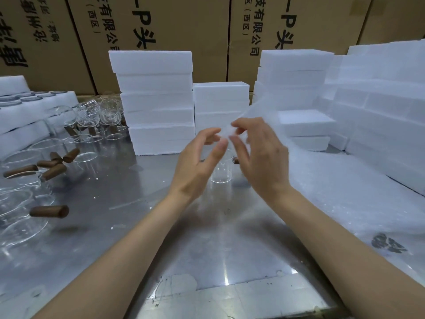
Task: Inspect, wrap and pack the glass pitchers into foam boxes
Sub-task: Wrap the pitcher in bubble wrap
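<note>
Item one: my right hand [257, 155], raised over the steel table [128, 217], fingertips pinching the corner of a thin translucent wrap sheet [264, 107] that rises away up and to the right of my fingers. Item two: my left hand [197, 162], palm turned toward the right hand, fingers loosely curved and just at the sheet's corner; I cannot tell whether they actually grip it. Item three: one glass pitcher [220, 171], upright on the table directly below and behind my fingers, its brown handle [236, 160] showing just under my right fingers. Item four: more glass pitchers [30, 199] with brown handles, crowded well to the left of my left hand. Item five: stacks of white foam boxes [158, 104] standing beyond my fingertips, more to the right. Item six: a pile of wrap sheets [345, 199] lying right of my right wrist. Item seven: cardboard cartons [161, 24] behind everything.
</note>
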Demonstrator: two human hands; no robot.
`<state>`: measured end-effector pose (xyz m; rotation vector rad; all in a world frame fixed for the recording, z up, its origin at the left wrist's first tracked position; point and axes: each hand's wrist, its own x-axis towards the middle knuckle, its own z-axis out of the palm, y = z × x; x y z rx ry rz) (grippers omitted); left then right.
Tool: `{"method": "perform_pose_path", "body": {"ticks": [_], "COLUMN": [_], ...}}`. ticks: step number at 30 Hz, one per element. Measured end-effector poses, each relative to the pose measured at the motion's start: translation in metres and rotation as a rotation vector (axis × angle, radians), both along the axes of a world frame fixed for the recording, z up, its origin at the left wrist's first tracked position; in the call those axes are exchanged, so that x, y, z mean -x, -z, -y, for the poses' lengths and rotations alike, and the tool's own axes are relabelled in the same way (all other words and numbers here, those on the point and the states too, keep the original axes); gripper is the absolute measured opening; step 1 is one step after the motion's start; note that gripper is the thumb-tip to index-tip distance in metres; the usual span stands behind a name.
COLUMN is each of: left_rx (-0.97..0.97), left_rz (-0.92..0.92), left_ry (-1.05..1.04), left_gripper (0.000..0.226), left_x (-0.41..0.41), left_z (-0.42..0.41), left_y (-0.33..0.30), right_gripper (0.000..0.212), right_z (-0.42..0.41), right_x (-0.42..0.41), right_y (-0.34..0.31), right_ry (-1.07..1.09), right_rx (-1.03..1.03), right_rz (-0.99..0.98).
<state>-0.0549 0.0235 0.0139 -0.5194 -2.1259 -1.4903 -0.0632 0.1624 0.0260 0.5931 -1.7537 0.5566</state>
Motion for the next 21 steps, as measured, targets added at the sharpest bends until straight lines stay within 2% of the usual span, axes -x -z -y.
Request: {"method": "perform_pose_path", "body": {"ticks": [2,4,6,9,12,15,17,19,21], "left_rx": [-0.014,-0.065,-0.147,-0.257,-0.388,-0.554,-0.659,-0.778,-0.869], "left_rz": [-0.008,-0.017,-0.027,-0.043,-0.043,0.013,0.08,0.138,0.177], "left_ry": [0.06,0.081,0.08,0.005,-0.098,-0.191,-0.232,-0.254,-0.275], "left_gripper": [0.042,0.022,0.007,0.012,0.015,0.014,0.013,0.014,0.016], "left_x": [-0.005,-0.006,-0.003,0.003,0.009,0.018,0.024,0.028,0.03], "left_z": [-0.009,-0.012,-0.01,-0.002,0.007,0.024,0.035,0.043,0.048], "left_y": [-0.002,-0.004,-0.007,-0.011,-0.014,-0.011,-0.007,0.0,0.005], "right_gripper": [0.025,0.043,0.055,0.057,0.05,0.046,0.046,0.045,0.054], "right_z": [0.008,0.011,0.01,0.008,-0.001,-0.015,-0.022,-0.024,-0.025], "right_x": [-0.002,-0.003,-0.003,0.001,0.01,0.021,0.027,0.031,0.031], "right_y": [0.006,0.01,0.011,0.013,0.012,0.014,0.017,0.018,0.018], "right_ry": [-0.095,-0.168,-0.227,-0.256,-0.192,0.032,0.108,0.076,-0.019], "right_rx": [-0.052,-0.097,-0.076,0.005,0.24,0.395,0.449,0.496,0.563], "right_rz": [0.083,0.168,0.219,0.256,0.398,0.646,0.864,1.067,1.187]}}
